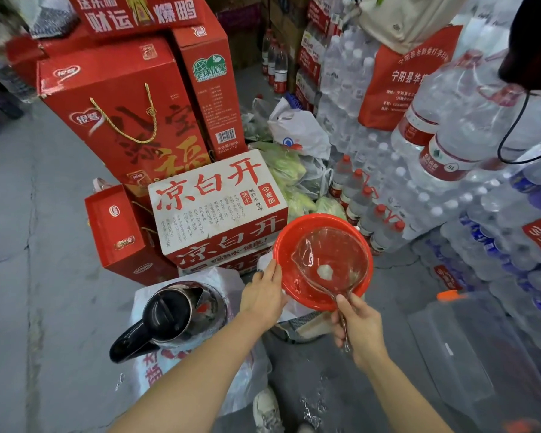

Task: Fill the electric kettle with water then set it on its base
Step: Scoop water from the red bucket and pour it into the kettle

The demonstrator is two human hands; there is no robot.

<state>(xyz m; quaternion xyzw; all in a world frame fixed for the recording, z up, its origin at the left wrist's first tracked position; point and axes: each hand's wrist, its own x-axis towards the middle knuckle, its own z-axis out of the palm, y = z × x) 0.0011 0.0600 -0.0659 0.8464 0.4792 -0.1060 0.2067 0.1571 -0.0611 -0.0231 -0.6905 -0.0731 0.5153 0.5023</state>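
Note:
A steel electric kettle (181, 314) with a black handle and black lid stands low at centre left on a white plastic bag; its lid looks tipped open. To its right sits a red plastic basin (289, 245). My left hand (264, 292) rests on the basin's left rim. My right hand (355, 323) grips the thin handle of a clear plastic water ladle (331, 257), whose bowl lies inside the basin. I cannot see the kettle's base.
A white and red carton (216, 204) stands behind the basin, with tall red gift boxes (122, 114) beyond it. Stacked packs of bottled water (450, 182) fill the right side. A clear plastic bin (481, 354) sits at lower right. Grey concrete floor (28, 276) lies to the left.

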